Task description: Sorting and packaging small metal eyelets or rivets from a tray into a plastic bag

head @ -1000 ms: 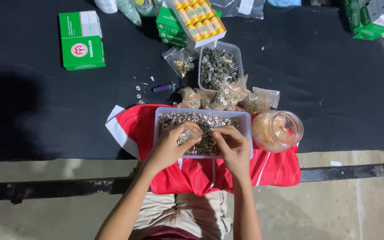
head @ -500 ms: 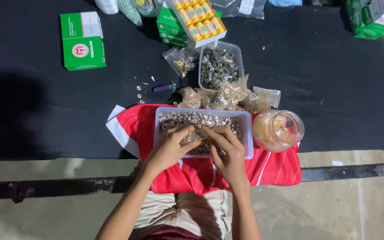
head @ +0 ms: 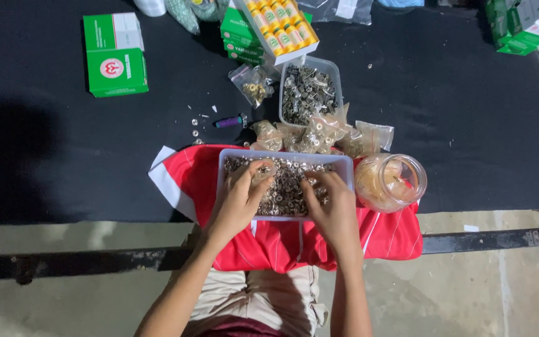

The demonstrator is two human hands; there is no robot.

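Note:
A clear rectangular tray (head: 344, 163) full of small silver metal rings rests on a red cloth (head: 382, 234) at the black table's near edge. My left hand (head: 239, 201) lies over the tray's left half, its fingers pinched on a small clear plastic bag at the far rim. On the right half, my right hand (head: 330, 206) has its fingertips down in the rings, seemingly picking at them. What it holds, if anything, is hidden.
A clear jar (head: 389, 182) lies on its side right of the tray. Behind it sit small filled bags (head: 319, 132), a second tub of metal parts (head: 310, 90), a purple lighter (head: 229, 121), green boxes (head: 115, 55) and a box of thread spools (head: 279, 25).
My left hand has moved up to the tray's far left rim with the small bag. My right hand shifted slightly right within the rings.

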